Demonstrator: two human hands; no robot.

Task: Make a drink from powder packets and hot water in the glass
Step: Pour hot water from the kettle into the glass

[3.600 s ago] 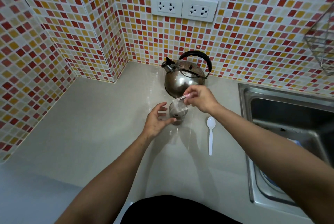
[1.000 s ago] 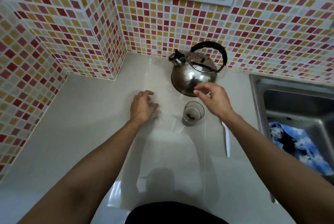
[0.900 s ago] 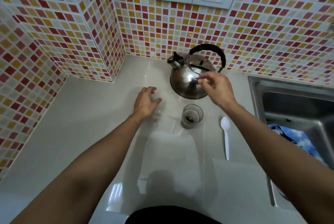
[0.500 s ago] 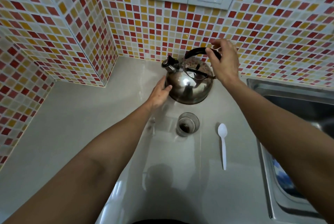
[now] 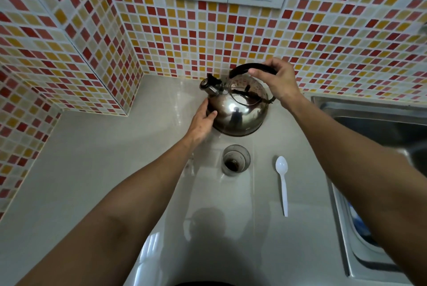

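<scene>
Hands moved off glass (image 5: 236, 160) to kettle (image 5: 238, 110): right hand (image 5: 278, 79) gripping handle, left hand (image 5: 204, 119) flat, steadying body; pour next.

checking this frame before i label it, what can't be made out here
All from the head view:
- Water level in the kettle: its steel body is opaque.
- How firmly the right hand grips the handle: fingers wrap behind it.
- The sink contents: cut off by the right edge and arm.
- The dark powder in the glass: too small to identify.
</scene>
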